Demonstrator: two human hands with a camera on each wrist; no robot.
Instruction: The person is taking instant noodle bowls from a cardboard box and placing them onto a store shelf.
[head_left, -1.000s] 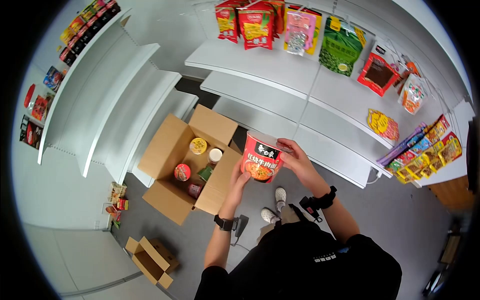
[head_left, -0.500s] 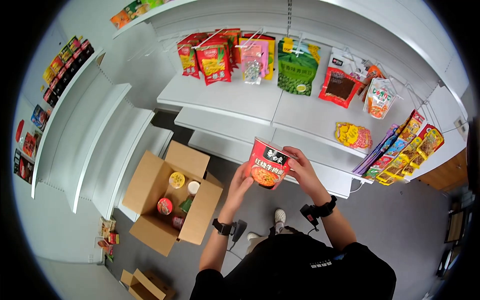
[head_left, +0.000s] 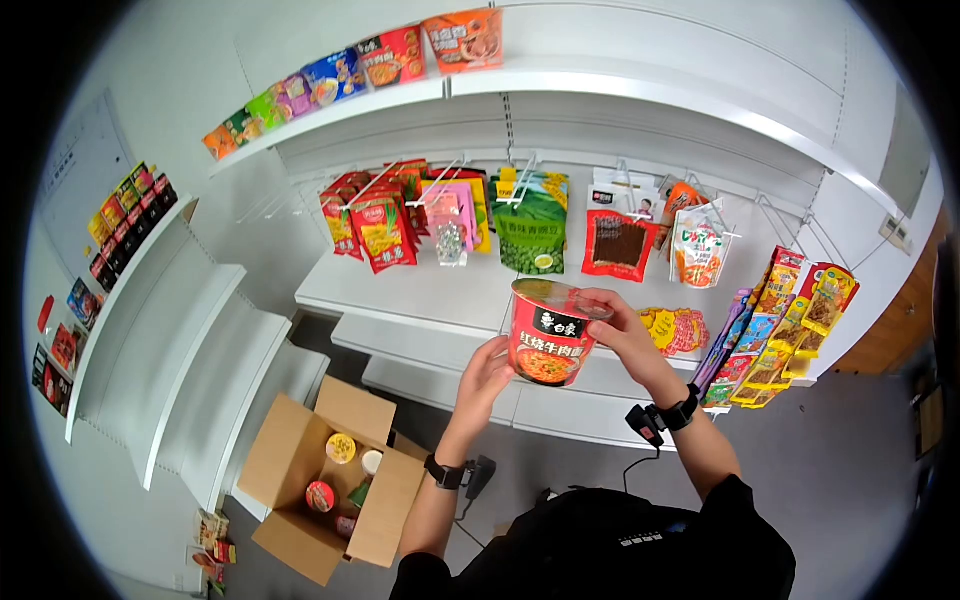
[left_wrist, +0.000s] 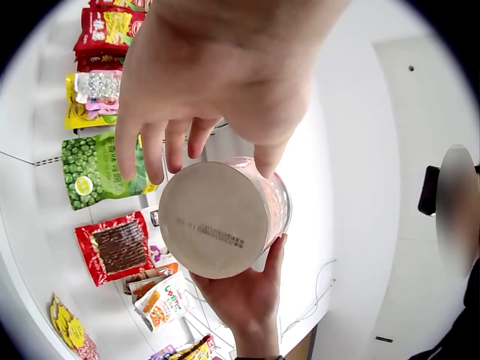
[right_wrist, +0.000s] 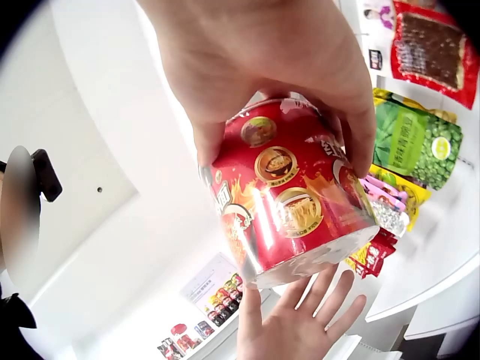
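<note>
A red instant noodle cup (head_left: 550,338) with a black label is held up in front of the shelves. My right hand (head_left: 628,335) grips it near the rim, thumb on one side and fingers on the other in the right wrist view. Beside the cup's lower left is my left hand (head_left: 484,382); its fingers look spread and straight below the cup in the right wrist view. The left wrist view shows the cup's pale printed base (left_wrist: 214,220) facing that hand.
An open cardboard box (head_left: 385,505) on the floor holds several cups. Snack bags, including a green one (head_left: 532,222), hang from hooks above a white shelf (head_left: 420,300). Noodle packs (head_left: 395,58) stand on the upper shelf. More white shelves (head_left: 215,340) are at left.
The view has tilted up toward the shelves, bringing the upper shelf's packs into sight. The cup has come nearer the hanging bags. My left hand has loosened from the cup; the right keeps its grip.
</note>
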